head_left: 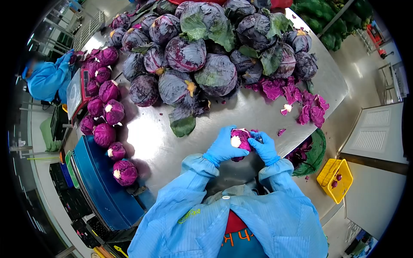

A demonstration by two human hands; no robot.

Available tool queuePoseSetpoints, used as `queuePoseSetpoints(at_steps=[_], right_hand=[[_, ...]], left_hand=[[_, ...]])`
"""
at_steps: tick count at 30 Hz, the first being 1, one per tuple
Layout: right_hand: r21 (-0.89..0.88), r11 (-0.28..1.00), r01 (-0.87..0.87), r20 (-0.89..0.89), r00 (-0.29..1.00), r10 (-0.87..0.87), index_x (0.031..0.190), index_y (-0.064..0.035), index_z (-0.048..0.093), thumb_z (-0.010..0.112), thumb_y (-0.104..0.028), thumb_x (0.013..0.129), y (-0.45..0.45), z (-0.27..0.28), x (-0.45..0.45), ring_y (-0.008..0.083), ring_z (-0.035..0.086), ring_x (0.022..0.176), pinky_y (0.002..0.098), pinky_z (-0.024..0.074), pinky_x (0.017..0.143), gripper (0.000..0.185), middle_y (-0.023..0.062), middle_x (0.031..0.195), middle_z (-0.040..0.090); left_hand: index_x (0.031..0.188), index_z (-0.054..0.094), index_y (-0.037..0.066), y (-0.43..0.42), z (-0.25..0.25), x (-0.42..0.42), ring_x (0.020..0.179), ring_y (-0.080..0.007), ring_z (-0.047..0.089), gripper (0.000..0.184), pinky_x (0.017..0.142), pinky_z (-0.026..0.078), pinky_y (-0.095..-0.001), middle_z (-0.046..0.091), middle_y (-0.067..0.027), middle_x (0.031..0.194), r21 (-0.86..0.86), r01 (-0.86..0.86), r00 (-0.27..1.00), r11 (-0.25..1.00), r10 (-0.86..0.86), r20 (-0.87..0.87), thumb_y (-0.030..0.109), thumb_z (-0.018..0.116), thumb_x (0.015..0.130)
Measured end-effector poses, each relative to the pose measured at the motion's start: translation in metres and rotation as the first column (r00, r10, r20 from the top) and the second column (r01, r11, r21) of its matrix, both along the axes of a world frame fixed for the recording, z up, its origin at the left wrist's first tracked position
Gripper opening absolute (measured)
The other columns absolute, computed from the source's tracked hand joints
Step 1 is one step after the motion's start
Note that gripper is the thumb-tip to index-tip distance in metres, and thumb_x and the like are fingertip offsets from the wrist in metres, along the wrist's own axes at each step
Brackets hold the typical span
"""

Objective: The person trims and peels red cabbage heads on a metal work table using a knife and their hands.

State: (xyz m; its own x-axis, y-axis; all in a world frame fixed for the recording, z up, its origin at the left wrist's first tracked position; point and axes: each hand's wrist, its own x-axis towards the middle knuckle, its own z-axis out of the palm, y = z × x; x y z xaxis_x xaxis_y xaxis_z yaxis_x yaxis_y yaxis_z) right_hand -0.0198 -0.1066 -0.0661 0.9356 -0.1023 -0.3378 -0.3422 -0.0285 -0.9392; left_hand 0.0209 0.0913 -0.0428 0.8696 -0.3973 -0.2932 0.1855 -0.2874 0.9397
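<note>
A peeled red cabbage [241,138], bright purple with a pale cut stem, is held above the steel table near my body. My left hand [224,145], in a blue glove, wraps round its left side with the stem facing that palm. At its right side, my gloved right hand [264,147] has curled fingers touching the cabbage. A small dark thing shows between those fingers, too small to name. Beyond my hands lies a big heap of unpeeled red cabbages [186,53] with dark outer leaves. Stripped purple leaves [312,107] lie to the right.
Peeled cabbages [114,112] line the table's left side, by a red scale [76,94] and a blue bin [101,185]. A green netted container [316,150] with leaves sits at the right edge. A yellow basket [335,179] stands beyond. Another person [47,79] works far left.
</note>
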Motion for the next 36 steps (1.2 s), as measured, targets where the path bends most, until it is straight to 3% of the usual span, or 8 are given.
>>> queuePoseSetpoints(at_steps=[3,6,9,15,23,28,32,36], right_hand=[[-0.505,0.86,-0.071,0.209,0.957,0.202,0.103,-0.0033,0.067,0.073,-0.023,0.087,-0.003,0.007,-0.005,0.0114,0.06,0.065,0.0315,0.05,0.059,0.026,0.0044,0.081,0.069],[-0.521,0.853,-0.009,0.222,0.964,0.146,0.099,-0.0023,0.068,0.071,-0.025,0.089,-0.002,0.002,-0.013,0.0116,0.06,0.062,0.0314,0.0498,0.059,0.026,0.0036,0.072,0.067],[-0.302,0.933,0.194,0.388,0.919,-0.066,0.092,-0.0034,0.068,0.069,-0.028,0.091,0.009,-0.02,-0.017,0.0117,0.057,0.056,0.0283,0.0457,0.051,0.025,0.0016,0.065,0.063],[0.286,0.911,0.295,-0.126,0.955,-0.27,0.082,-0.0088,0.061,0.068,-0.026,0.091,-0.004,-0.011,-0.013,0.0069,0.044,0.043,0.0221,0.0334,0.039,0.021,-0.0018,0.058,0.053],[0.005,0.855,0.519,-0.135,0.848,-0.513,0.109,-0.0045,0.063,0.074,-0.02,0.086,-0.043,-0.027,-0.018,0.0072,0.054,0.059,0.0226,0.0446,0.048,0.029,-0.0001,0.081,0.062],[-0.132,0.991,0.035,-0.051,0.998,-0.043,0.122,-0.0032,0.06,0.083,-0.023,0.076,0.006,-0.001,-0.031,0.0091,0.058,0.083,0.0266,0.0499,0.078,0.055,0.0009,0.092,0.063],[0.238,0.96,0.149,-0.248,0.965,-0.088,0.126,-0.0031,0.059,0.079,-0.015,0.08,0.016,0.015,-0.031,0.006,0.053,0.065,0.022,0.0464,0.061,0.053,-0.0017,0.087,0.061],[-0.076,0.993,0.09,-0.081,0.992,-0.096,0.108,-0.0036,0.068,0.076,-0.014,0.082,0.004,-0.003,-0.04,0.0063,0.054,0.062,0.0238,0.0466,0.055,0.029,-0.0013,0.079,0.064]], left_hand=[[0.128,0.041,-0.007,-0.002,0.001,0.001,0.109,-0.0311,0.055,0.102,0.094,0.048,-0.0388,0.049,-0.0225,0.119,-0.035,0.0,1.0,0.999,-0.001,-0.019,0.037,0.09,0.049],[0.131,0.04,-0.007,0.001,0.003,0.009,0.112,-0.0251,0.054,0.104,0.097,0.047,-0.0356,0.05,-0.0182,0.121,0.088,0.11,0.993,0.99,-0.114,0.037,0.031,0.092,0.049],[0.131,0.04,-0.007,0.003,-0.002,0.009,0.112,-0.0261,0.054,0.105,0.097,0.046,-0.0356,0.05,-0.0188,0.121,0.086,0.128,0.989,0.988,-0.134,0.062,0.032,0.092,0.049],[0.134,0.038,-0.006,0.006,-0.001,0.015,0.115,-0.0273,0.053,0.109,0.098,0.046,-0.0355,0.051,-0.0188,0.123,0.029,0.168,0.986,0.985,-0.167,-0.018,0.034,0.093,0.049],[0.136,0.036,-0.004,0.017,0.0,0.016,0.116,-0.0231,0.052,0.109,0.101,0.044,-0.0354,0.05,-0.0156,0.126,-0.161,0.115,0.98,0.98,-0.139,-0.143,0.031,0.094,0.05],[0.136,0.035,-0.003,0.017,0.01,0.02,0.117,-0.0224,0.051,0.107,0.102,0.043,-0.0357,0.05,-0.0145,0.127,-0.228,0.116,0.971,0.967,-0.159,-0.18,0.027,0.093,0.051],[0.136,0.036,-0.002,0.017,0.008,0.023,0.118,-0.0224,0.05,0.106,0.102,0.043,-0.0362,0.05,-0.014,0.127,-0.219,0.101,0.973,0.971,-0.142,-0.182,0.026,0.094,0.052],[0.136,0.036,-0.002,0.015,0.006,0.019,0.118,-0.0219,0.05,0.107,0.102,0.043,-0.0359,0.05,-0.0137,0.127,-0.236,0.095,0.977,0.967,-0.135,-0.163,0.027,0.094,0.051]])
